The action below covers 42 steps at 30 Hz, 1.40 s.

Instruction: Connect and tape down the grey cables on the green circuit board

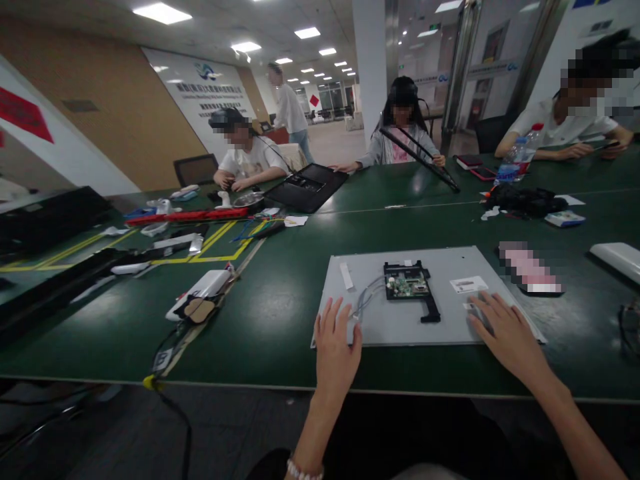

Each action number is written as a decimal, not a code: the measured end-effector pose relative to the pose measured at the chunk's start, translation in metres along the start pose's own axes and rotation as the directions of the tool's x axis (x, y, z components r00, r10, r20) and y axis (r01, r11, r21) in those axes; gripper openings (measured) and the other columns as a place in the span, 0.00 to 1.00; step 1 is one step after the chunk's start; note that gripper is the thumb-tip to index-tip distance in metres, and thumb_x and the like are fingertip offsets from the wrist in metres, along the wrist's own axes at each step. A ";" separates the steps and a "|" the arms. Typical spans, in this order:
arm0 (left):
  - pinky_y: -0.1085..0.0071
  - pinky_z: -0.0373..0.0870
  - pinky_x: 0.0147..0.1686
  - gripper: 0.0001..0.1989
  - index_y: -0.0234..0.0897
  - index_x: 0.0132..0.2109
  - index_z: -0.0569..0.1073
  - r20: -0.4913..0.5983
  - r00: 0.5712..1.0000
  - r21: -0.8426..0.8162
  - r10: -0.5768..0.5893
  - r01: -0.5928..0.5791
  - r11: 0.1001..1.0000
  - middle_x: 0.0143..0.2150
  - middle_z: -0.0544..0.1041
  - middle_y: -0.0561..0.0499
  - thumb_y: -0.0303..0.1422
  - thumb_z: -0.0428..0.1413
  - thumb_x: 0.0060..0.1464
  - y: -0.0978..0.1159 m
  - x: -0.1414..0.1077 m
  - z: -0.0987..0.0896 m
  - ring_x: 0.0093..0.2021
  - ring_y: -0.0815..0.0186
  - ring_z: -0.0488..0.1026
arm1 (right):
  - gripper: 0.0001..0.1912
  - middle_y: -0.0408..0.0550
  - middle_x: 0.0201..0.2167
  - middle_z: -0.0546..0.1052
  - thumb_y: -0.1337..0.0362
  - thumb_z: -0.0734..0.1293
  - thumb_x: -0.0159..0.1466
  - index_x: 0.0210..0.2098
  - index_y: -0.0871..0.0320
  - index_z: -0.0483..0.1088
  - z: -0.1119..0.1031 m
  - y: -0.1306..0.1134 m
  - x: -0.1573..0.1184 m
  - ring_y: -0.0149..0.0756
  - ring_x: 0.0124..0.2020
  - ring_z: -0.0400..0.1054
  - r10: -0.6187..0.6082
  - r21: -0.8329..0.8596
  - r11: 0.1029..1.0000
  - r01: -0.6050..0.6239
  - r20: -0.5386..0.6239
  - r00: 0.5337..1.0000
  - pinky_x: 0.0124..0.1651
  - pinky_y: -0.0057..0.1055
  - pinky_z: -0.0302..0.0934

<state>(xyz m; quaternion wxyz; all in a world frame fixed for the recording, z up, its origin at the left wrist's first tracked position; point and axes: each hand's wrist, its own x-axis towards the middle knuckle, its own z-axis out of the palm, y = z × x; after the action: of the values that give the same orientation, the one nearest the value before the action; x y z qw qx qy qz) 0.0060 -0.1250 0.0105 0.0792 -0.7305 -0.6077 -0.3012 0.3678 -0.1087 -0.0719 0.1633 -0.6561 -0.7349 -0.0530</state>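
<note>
A flat grey panel [370, 330], like the back of a display screen, lies on the green table in front of me. Fixed near its middle is a black plastic bracket [431, 311] around a green circuit board [407, 285]. Thin grey wires [369, 293] run from the board toward the panel's left side. My left hand [337, 343] rests at the panel's left front corner, fingers spread. On the right front part lies my right hand [505, 330], its fingers stretched out below a white label [469, 285]. Neither hand grips anything visible.
A white power strip [200, 293] with a cable lies to the left. Right of the panel are a phone [530, 267] and a white case [617, 260]. Bottles [520, 157] stand farther back. Across the table sit several people, one holding a black frame [420, 157].
</note>
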 end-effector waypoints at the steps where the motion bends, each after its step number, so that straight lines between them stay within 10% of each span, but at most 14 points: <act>1: 0.50 0.56 0.62 0.16 0.37 0.55 0.67 0.027 0.999 -0.015 0.026 -0.025 1.000 0.62 0.67 0.41 0.29 0.49 0.61 -0.008 0.013 -0.002 0.67 0.55 0.57 | 0.26 0.53 0.64 0.64 0.52 0.52 0.69 0.61 0.55 0.62 0.000 0.000 0.001 0.51 0.66 0.53 0.003 0.014 1.000 -0.004 0.003 1.000 0.62 0.55 0.51; 8: 0.40 0.52 0.61 0.16 0.40 0.53 0.72 0.327 0.940 0.038 0.097 -0.116 0.992 0.56 0.73 0.43 0.32 0.53 0.56 -0.062 0.099 0.006 0.60 0.51 0.67 | 0.27 0.57 0.59 0.69 0.51 0.54 0.68 0.59 0.60 0.63 -0.012 -0.011 0.030 0.52 0.63 0.59 0.015 0.199 0.980 -0.013 -0.006 1.000 0.61 0.52 0.56; 18: 0.53 0.62 0.56 0.13 0.39 0.41 0.76 0.456 0.867 -0.051 0.199 -0.198 0.979 0.43 0.80 0.46 0.26 0.47 0.57 -0.079 0.118 0.031 0.45 0.58 0.76 | 0.23 0.54 0.57 0.71 0.58 0.55 0.68 0.58 0.58 0.66 -0.032 -0.056 0.109 0.46 0.61 0.62 -0.147 0.317 0.937 0.144 -0.014 0.989 0.63 0.48 0.56; 30: 0.53 0.64 0.55 0.12 0.37 0.42 0.74 0.320 0.935 0.011 0.155 -0.167 0.986 0.44 0.78 0.46 0.21 0.48 0.58 -0.023 0.085 0.020 0.46 0.59 0.73 | 0.22 0.54 0.54 0.73 0.72 0.61 0.62 0.56 0.58 0.64 -0.037 -0.184 0.149 0.42 0.54 0.67 -0.620 0.504 0.669 0.547 -0.028 0.784 0.56 0.44 0.63; 42: 0.56 0.70 0.53 0.20 0.38 0.55 0.68 0.216 0.973 -0.166 -0.080 0.117 0.979 0.53 0.72 0.42 0.25 0.53 0.55 -0.023 0.045 0.032 0.52 0.56 0.71 | 0.21 0.55 0.42 0.78 0.72 0.59 0.67 0.58 0.60 0.64 -0.012 -0.192 0.147 0.41 0.41 0.74 -0.567 0.515 0.713 0.476 0.026 0.823 0.42 0.39 0.68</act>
<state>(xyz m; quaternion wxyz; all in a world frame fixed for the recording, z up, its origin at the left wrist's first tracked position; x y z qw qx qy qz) -0.0011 -0.0657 0.0030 -0.0654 -0.7309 -0.6190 -0.2799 0.1691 0.0018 0.0107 0.2333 -0.3601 -0.8908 0.1495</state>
